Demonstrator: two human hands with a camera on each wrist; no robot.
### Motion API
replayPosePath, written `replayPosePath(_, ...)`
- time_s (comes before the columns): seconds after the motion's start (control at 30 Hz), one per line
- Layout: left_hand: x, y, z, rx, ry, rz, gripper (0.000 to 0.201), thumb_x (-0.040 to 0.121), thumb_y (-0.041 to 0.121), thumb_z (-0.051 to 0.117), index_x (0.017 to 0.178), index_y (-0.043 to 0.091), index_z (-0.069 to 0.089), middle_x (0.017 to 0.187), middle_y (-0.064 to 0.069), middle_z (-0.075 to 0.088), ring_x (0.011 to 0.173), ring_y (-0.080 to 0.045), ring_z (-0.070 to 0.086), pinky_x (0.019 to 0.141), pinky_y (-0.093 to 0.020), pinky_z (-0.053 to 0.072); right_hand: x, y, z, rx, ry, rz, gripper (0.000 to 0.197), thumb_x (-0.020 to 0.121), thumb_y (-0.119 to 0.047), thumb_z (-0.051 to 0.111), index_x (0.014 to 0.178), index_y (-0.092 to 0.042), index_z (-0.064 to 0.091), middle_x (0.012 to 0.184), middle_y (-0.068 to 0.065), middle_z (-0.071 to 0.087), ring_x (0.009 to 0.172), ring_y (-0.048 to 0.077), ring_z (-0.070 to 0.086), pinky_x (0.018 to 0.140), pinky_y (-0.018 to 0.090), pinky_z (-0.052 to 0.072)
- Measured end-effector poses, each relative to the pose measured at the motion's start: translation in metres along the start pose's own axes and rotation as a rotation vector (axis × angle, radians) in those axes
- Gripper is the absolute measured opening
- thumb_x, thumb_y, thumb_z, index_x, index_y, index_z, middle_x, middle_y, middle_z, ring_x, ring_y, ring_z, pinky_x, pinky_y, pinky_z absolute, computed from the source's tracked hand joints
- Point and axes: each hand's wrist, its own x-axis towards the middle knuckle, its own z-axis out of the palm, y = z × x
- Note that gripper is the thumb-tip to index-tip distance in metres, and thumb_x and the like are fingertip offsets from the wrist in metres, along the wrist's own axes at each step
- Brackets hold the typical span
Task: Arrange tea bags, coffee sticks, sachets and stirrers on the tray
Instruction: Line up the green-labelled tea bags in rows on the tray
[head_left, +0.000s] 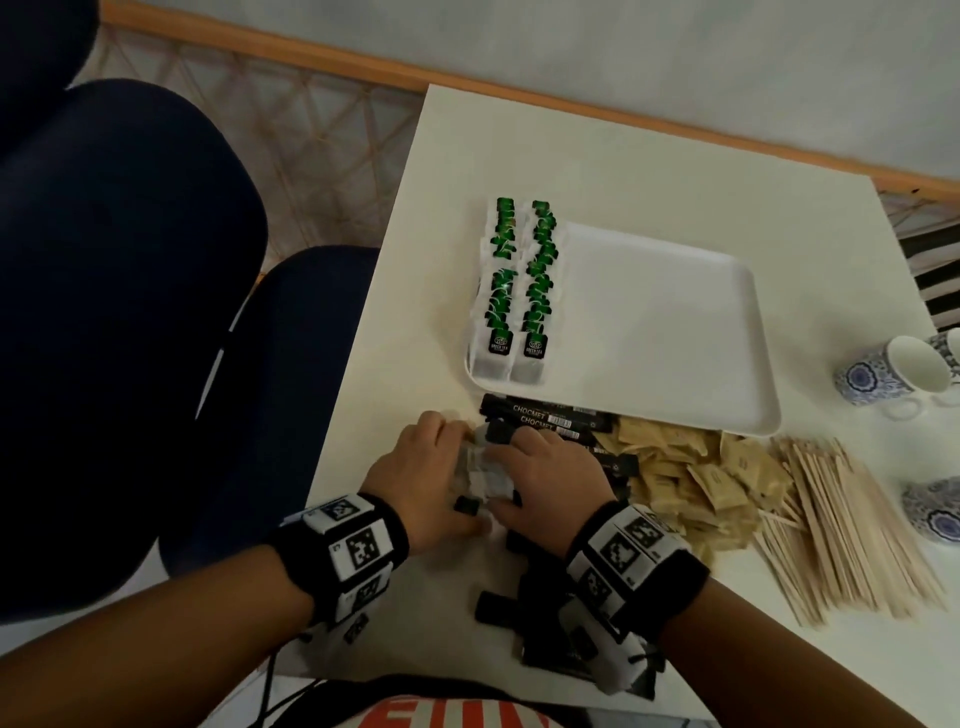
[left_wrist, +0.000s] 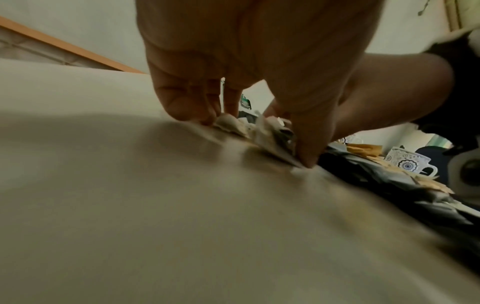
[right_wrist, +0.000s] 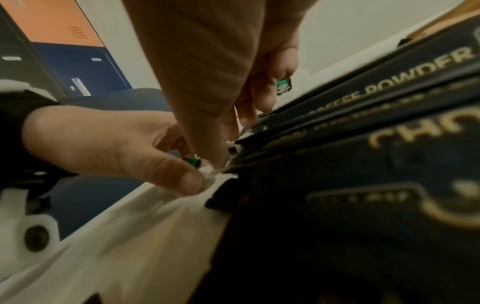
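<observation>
White tray (head_left: 675, 332) sits mid-table (head_left: 649, 171), two neat rows of green-tagged tea bags (head_left: 514, 291) lined along its left edge, rest of tray bare. Just below the tray's near rim: black coffee sticks (head_left: 550, 415), then tan sachets (head_left: 691, 473) in a loose heap to the right, then a spread of wooden stirrers (head_left: 841, 525) further right. Both hands work a small bundle of loose tea bags (head_left: 485, 475) on the table near the left edge, touching the stick pile. Left hand (head_left: 431, 467) has fingers curled down, thumb and fingertips (left_wrist: 307, 158) pinching the papery bags against the tabletop. Right hand (head_left: 550, 478) is curled over the same bundle from the other side, thumb and fingers closed on it; exact finger contact blurred in the wrist view. More black sticks (right_wrist: 363, 185) lie under the right wrist. Patterned mugs (head_left: 893, 374) stand at the table's right edge, well apart from the hands.
</observation>
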Motion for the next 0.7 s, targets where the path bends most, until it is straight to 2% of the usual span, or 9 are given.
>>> replayPosePath(0.07,0.001,0.001,0.0,-0.04,0.004,-0.001,0.065,0.067,0.053,0.072,0.118,0.025,0.043,0.114,0.004,0.033,0.103,-0.017,0.046,0.08,-0.036,0.051,-0.001,-0.002,0.004,0.034,0.074,0.011,0.027,0.069,-0.036,0.068,0.092,-0.024,0.072,0.083,0.0,0.061,0.074,0.026,0.063,0.052,0.033,0.051)
replayPosePath(0.1,0.002,0.0,-0.002,-0.052,-0.003,0.0,0.055,0.072,0.05,0.071,0.114,0.024,0.046,0.112,0.004,0.034,0.101,-0.018,0.047,0.079,-0.037,0.051,-0.001,-0.002,0.005,0.078,0.111,0.025,0.02,0.073,-0.033,0.065,0.088,-0.023,0.073,0.081,0.0,0.061,0.074,0.025,0.063,0.052,0.033,0.051)
replayPosePath(0.2,0.004,-0.006,-0.006,-0.085,-0.037,0.011,0.037,0.083,0.04,0.066,0.11,0.019,0.052,0.111,0.002,0.036,0.098,-0.018,0.049,0.083,-0.034,0.048,-0.004,0.004,0.0,0.247,0.118,0.135,0.02,0.089,-0.032,0.054,0.097,-0.026,0.072,0.095,-0.006,0.064,0.092,0.016,0.059,0.072,0.031,0.051)
replayPosePath(0.23,0.004,-0.009,-0.008,-0.112,-0.047,0.019,0.034,0.084,0.037,0.066,0.11,0.018,0.054,0.11,0.003,0.037,0.096,-0.016,0.049,0.083,-0.031,0.047,-0.005,0.008,-0.004,0.298,0.134,0.172,0.02,0.091,-0.034,0.052,0.099,-0.027,0.07,0.097,-0.009,0.064,0.093,0.012,0.058,0.076,0.028,0.049)
replayPosePath(0.37,0.002,-0.018,-0.016,-0.181,-0.046,0.056,0.016,0.087,0.025,0.065,0.094,0.018,0.053,0.096,0.006,0.041,0.086,-0.013,0.049,0.075,-0.023,0.04,-0.012,0.02,-0.013,0.548,0.29,0.31,0.014,0.089,-0.029,0.062,0.099,-0.024,0.07,0.081,-0.011,0.067,0.073,0.008,0.06,0.067,0.022,0.046)
replayPosePath(0.47,0.001,-0.021,-0.02,-0.274,-0.021,0.036,0.013,0.084,0.016,0.066,0.087,0.016,0.053,0.086,0.008,0.048,0.08,-0.013,0.053,0.068,-0.022,0.044,-0.013,0.025,-0.016,0.596,0.329,0.344,0.02,0.088,-0.026,0.066,0.107,-0.026,0.066,0.075,-0.015,0.061,0.066,-0.001,0.055,0.063,0.013,0.041)
replayPosePath(0.57,0.002,-0.017,-0.022,-0.459,0.036,0.02,0.016,0.086,0.012,0.064,0.097,0.018,0.054,0.088,0.01,0.052,0.071,0.003,0.052,0.053,-0.011,0.041,-0.011,0.028,-0.02,0.648,0.312,0.384,0.018,0.088,-0.028,0.065,0.103,-0.032,0.056,0.079,-0.011,0.062,0.07,0.004,0.061,0.066,0.02,0.051)
replayPosePath(0.63,0.007,-0.009,-0.021,-0.506,0.066,0.042,0.021,0.088,0.016,0.064,0.105,0.022,0.052,0.092,0.011,0.051,0.076,0.005,0.052,0.056,-0.009,0.04,-0.01,0.029,-0.021,0.651,0.325,0.392,0.014,0.088,-0.027,0.065,0.095,-0.03,0.053,0.079,-0.01,0.064,0.07,0.008,0.063,0.064,0.025,0.054)
replayPosePath(0.7,0.014,-0.001,-0.018,-0.491,0.095,0.077,0.023,0.089,0.022,0.063,0.109,0.024,0.05,0.102,0.007,0.052,0.088,-0.006,0.056,0.07,-0.016,0.045,-0.009,0.03,-0.021,0.597,0.354,0.351,0.008,0.088,-0.024,0.065,0.088,-0.027,0.057,0.077,-0.013,0.063,0.068,0.007,0.062,0.065,0.026,0.054)
